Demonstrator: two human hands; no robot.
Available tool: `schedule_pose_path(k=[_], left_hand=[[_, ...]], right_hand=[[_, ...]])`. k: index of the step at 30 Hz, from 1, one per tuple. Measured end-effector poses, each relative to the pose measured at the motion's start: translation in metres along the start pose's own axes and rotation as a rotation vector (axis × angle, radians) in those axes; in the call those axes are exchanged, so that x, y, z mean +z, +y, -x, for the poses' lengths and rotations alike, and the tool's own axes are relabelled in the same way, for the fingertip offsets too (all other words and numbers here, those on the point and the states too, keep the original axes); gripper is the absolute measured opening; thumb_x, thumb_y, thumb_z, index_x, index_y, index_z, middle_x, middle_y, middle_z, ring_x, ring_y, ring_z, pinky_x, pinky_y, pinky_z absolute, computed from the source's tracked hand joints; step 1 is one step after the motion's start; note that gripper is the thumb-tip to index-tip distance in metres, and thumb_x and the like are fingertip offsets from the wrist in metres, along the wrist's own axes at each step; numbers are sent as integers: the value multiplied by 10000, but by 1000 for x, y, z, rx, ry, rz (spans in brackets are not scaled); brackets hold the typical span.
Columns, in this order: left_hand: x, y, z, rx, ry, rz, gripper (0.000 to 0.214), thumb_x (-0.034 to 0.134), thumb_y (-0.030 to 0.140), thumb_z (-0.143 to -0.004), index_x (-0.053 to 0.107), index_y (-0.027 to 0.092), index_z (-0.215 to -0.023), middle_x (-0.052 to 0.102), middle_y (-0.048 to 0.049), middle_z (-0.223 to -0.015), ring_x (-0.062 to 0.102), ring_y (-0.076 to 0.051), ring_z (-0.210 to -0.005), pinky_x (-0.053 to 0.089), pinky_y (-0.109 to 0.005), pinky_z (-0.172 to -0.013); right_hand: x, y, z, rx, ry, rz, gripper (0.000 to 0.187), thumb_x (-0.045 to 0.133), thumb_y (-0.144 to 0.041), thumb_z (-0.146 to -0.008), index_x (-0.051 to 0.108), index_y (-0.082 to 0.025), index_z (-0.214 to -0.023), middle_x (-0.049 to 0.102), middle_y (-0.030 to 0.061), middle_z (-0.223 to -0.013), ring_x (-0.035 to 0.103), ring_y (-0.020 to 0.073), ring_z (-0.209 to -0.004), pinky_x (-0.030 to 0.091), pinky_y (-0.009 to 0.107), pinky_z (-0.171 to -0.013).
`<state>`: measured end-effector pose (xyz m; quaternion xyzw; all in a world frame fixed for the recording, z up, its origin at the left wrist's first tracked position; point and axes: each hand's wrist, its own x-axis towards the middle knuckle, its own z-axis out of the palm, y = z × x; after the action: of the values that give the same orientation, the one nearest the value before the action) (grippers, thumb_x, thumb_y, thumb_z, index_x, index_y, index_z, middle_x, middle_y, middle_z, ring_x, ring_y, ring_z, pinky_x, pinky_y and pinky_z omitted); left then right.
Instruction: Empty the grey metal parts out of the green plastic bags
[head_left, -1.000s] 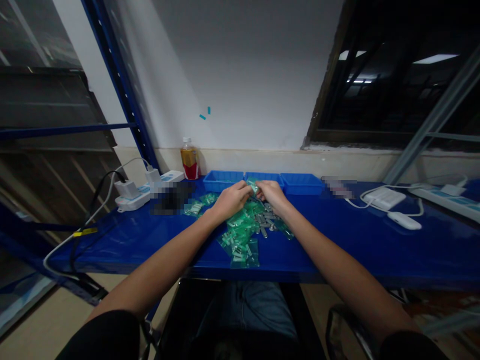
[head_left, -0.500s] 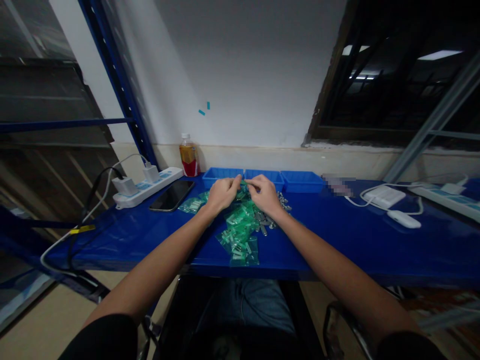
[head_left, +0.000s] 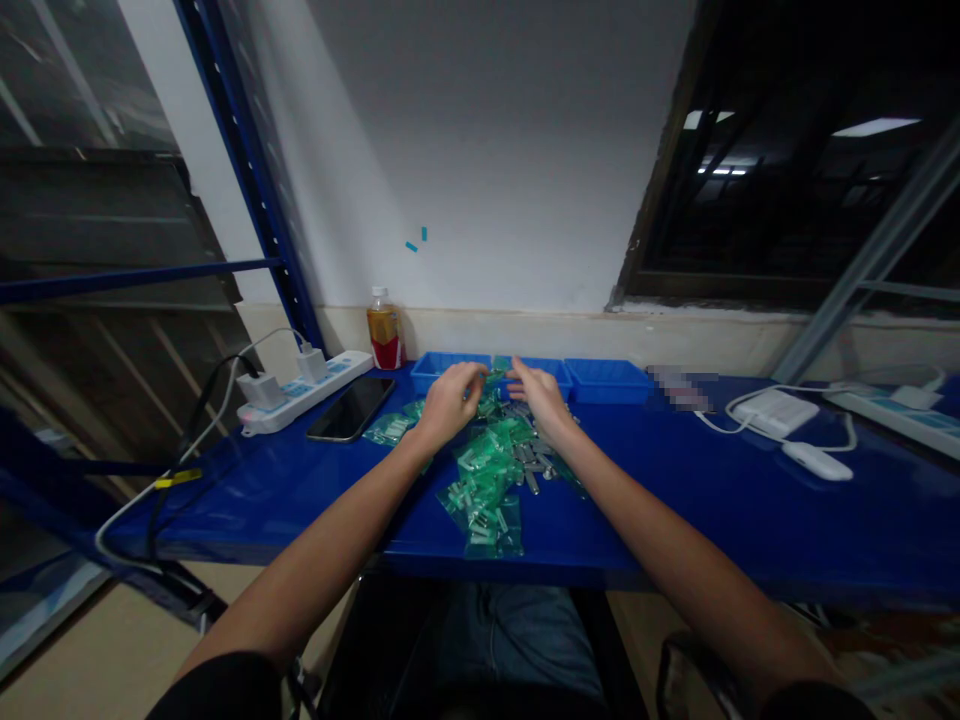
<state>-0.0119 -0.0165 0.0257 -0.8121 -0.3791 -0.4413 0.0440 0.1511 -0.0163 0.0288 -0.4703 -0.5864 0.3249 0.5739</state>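
A small green plastic bag [head_left: 499, 368] shows between my two hands, above the heap. My left hand [head_left: 452, 402] is closed, its thumb and fingertips meeting the bag's left edge. Just right of the bag is my right hand [head_left: 541, 400], its fingers apart and nothing visible in them. Below both lies a heap of green see-through bags [head_left: 491, 460] with small pale and metal pieces inside. Loose grey metal parts [head_left: 532, 460] are scattered beside the heap, partly covered by my right hand and forearm.
Blue plastic bins [head_left: 607, 380] line the wall behind my hands. To the left are a phone [head_left: 351, 408], a drink bottle [head_left: 385, 332] and a power strip [head_left: 349, 365] with plugs. White chargers and cables [head_left: 776, 412] lie on the right of the blue table [head_left: 675, 500].
My hands have moved slightly apart, and the right fingers have opened from a pinch. The green bag between them shows more clearly. The whole view has shifted a little downward.
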Motion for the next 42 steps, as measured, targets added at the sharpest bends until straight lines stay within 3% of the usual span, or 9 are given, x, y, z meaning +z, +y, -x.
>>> schedule_pose_path(k=[3, 9, 14, 18, 23, 28, 34, 38, 42], left_hand=[[-3, 6, 2, 118, -65, -124, 241, 380, 217, -920, 610, 195, -990, 595, -66, -911, 518, -179, -861, 417, -293, -790], [1, 9, -1, 112, -192, -119, 187, 469, 253, -889, 619, 216, -992, 590, -56, -944, 508, -193, -892, 413, -320, -825], [5, 5, -6, -84, -235, 110, 236, 479, 374, -884, 606, 194, -969, 623, -54, -933, 540, -206, -922, 397, -343, -865], [3, 7, -7, -338, -246, 375, 419, 295, 447, -934, 616, 188, -860, 639, -39, -840, 570, -185, -819, 412, -303, -780], [-3, 5, -8, -680, -204, 459, 468, 367, 514, -870, 515, 190, -567, 497, 10, -543, 472, -150, -563, 334, -263, -567], [-3, 4, -8, -768, -207, 627, 268, 488, 403, -803, 474, 197, -631, 411, 44, -543, 401, -119, -532, 305, -229, -515], [-2, 15, -5, -628, -122, 634, 232, 485, 414, -853, 517, 185, -856, 470, 43, -628, 460, -109, -559, 368, -213, -529], [-9, 0, 0, -352, -258, 457, 170, 467, 319, -889, 550, 171, -909, 592, -8, -752, 562, -127, -672, 438, -231, -632], [-19, -24, 5, -102, -329, 316, 107, 458, 223, -886, 551, 179, -913, 615, -50, -952, 585, -153, -893, 463, -282, -805]], right_hand=[[-1, -5, -1, 213, -32, -189, 427, 511, -559, -779, 621, -149, -724, 618, 52, -649, 589, 133, -552, 450, 216, -473], [-9, -8, -1, 144, 8, -72, 174, 536, -275, -756, 638, -149, -820, 603, -7, -579, 550, 111, -469, 396, 202, -430], [-20, -4, 3, -198, 60, 273, 174, 488, -223, -792, 637, -166, -860, 654, 43, -712, 608, 168, -625, 468, 271, -576], [-18, -12, 16, -468, -2, 488, 193, 446, -155, -832, 625, -205, -885, 638, 58, -810, 601, 180, -749, 458, 285, -663], [-12, -17, 28, -569, -160, 555, 215, 470, -95, -826, 625, -219, -909, 611, 54, -810, 558, 198, -787, 455, 332, -711], [-9, -13, 33, -569, -192, 606, 200, 494, -127, -850, 649, -224, -933, 583, 58, -794, 518, 204, -775, 448, 354, -693], [-16, -14, 32, -472, -151, 657, 125, 546, -171, -839, 654, -194, -897, 568, 59, -835, 496, 205, -842, 440, 360, -748], [-20, -13, 31, -484, -161, 683, 105, 548, -188, -842, 649, -176, -868, 580, 61, -812, 490, 204, -861, 430, 354, -760], [-36, -11, 28, -620, -227, 749, 126, 528, -209, -860, 646, -174, -889, 608, 61, -802, 502, 203, -856, 408, 360, -753]])
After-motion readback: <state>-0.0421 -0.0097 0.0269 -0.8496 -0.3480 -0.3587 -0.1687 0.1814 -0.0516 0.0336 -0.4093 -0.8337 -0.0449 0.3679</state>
